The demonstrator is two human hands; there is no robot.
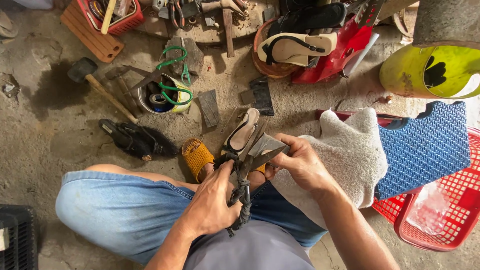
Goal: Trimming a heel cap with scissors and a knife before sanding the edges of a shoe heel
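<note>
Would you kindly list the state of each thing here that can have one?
Large scissors: blades open, held by both hands.
Left hand: closed around the wrapped handles.
Right hand: pinching a small grey piece at the blades.
Green-handled scissors: resting on an open tin.
Hammer: lying on the floor.

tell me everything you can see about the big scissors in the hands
The scissors are large, dark metal shears with plain grey blades, open in a narrow V pointing up and right. Their handles are wrapped in black cord or tape and hang down over the lap. The left hand grips the handles; the right hand holds a small grey piece at the blades.
</note>
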